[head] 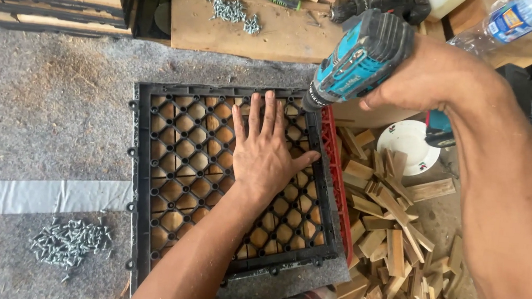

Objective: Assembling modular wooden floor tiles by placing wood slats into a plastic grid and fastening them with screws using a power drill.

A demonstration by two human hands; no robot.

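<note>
The left hand lies flat and palm down on the black plastic grid tile, fingers spread and straight, thumb splayed toward the tile's right edge. It presses on the upper right part of the tile, and its forearm runs up from the bottom edge of the view across the tile's lower half. Brown wood shows through the tile's diamond-shaped openings.

The right hand is closed around the grip of a teal and black cordless drill, fingers wrapped tight. The drill tilts down and to the left, its nose meeting the tile's upper right corner just beyond the left hand's fingertips; the bit itself is too small to make out. The right arm comes in from the right side, elbow raised.

The tile rests on a grey felt mat. A heap of silver screws lies on the mat left of the tile's lower corner. A pile of wood offcuts lies right of the tile, with a white plate beside it.
</note>
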